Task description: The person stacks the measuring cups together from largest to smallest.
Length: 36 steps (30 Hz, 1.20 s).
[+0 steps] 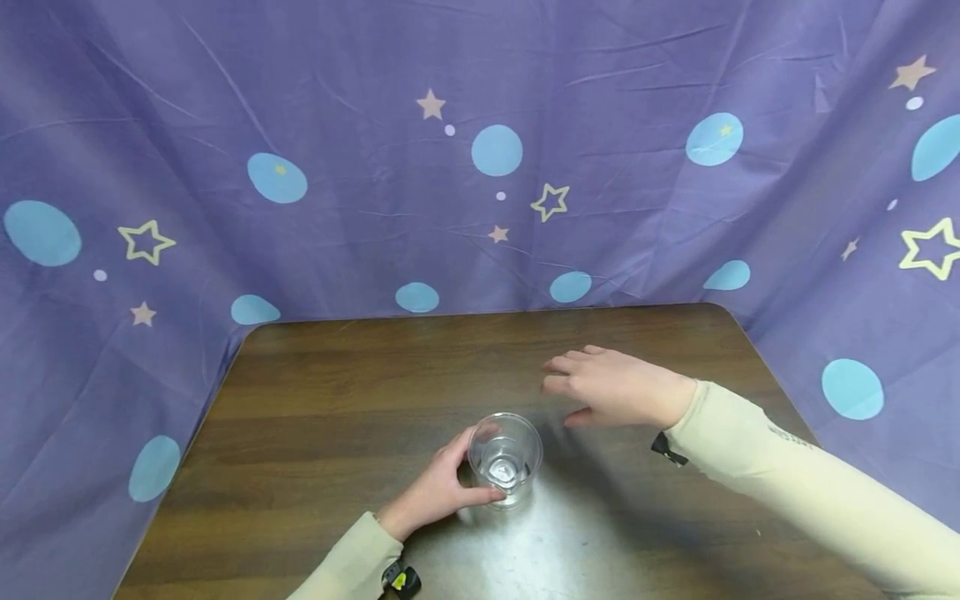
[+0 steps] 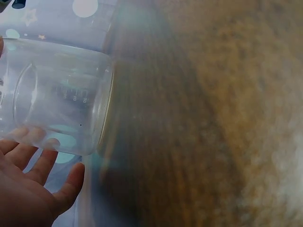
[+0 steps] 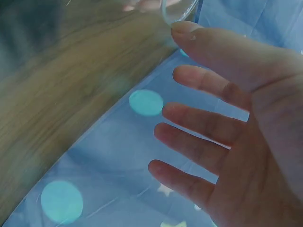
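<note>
A clear beaker (image 1: 517,442) with a round rim stands on the wooden table in the head view. Printed graduation marks show faintly on the side of the beaker (image 2: 71,90) in the left wrist view. My left hand (image 1: 433,496) holds it from the left, thumb on the near side and fingers around the far side, partly seen through the clear wall. Above the table to the right, my right hand (image 1: 618,387) is held apart from the beaker. Its fingers spread loosely with nothing in them, as the right hand (image 3: 236,142) in the right wrist view confirms.
The brown wooden table (image 1: 337,383) has rounded far corners. A purple curtain (image 1: 360,167) printed with stars and blue ovals hangs behind it and along both sides. Dark wrist devices (image 1: 401,581) sit at the sleeves.
</note>
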Motion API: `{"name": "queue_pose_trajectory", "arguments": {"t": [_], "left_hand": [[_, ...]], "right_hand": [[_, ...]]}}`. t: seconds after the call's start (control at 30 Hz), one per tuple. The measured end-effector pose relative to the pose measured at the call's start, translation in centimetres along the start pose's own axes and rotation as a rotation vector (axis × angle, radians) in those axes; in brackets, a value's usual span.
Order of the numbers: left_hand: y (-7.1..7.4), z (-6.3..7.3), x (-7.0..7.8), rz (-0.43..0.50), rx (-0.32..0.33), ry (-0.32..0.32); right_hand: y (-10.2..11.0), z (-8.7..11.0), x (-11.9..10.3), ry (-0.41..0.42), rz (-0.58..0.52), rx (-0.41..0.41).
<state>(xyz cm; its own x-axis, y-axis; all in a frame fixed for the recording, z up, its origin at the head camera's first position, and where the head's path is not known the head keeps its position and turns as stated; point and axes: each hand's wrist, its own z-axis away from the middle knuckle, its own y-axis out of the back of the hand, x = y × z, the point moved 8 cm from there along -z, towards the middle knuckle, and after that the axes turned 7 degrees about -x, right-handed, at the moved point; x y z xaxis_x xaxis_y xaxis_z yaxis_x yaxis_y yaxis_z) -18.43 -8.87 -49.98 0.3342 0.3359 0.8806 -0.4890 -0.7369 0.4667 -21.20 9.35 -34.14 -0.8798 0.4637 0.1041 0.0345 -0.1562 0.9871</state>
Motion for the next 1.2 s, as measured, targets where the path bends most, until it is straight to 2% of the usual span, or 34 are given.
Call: {"name": "queue_pose_trajectory", "arguments": {"t": [0.2,0.37,0.63,0.8,1.0,1.2], "left_hand": [[0.0,0.1,0.1,0.011,0.005,-0.017],[0.0,0.0,0.3,0.017,0.004,-0.033],[0.1,0.0,0.2,0.017,-0.006,-0.009],[0.0,0.1,0.1,0.018,-0.007,-0.003],[0.0,0.1,0.3,0.022,-0.009,-0.003],[0.1,0.1,0.2,0.015,-0.009,0.003]], "right_hand": [[-0.2,1.8,1.4,-0.008,0.046,0.046],[-1.1,3.1,2.5,-0.043,0.036,0.043],[-3.3,4.9,4.5,-0.128,-0.035,0.003],[-4.8,5.9,5.5,-0.179,-0.027,-0.001],[-6.6,7.4,6.8,-0.220,-0.062,0.032],[-8.3,8.1,8.2,-0.249,-0.077,0.000]]}}
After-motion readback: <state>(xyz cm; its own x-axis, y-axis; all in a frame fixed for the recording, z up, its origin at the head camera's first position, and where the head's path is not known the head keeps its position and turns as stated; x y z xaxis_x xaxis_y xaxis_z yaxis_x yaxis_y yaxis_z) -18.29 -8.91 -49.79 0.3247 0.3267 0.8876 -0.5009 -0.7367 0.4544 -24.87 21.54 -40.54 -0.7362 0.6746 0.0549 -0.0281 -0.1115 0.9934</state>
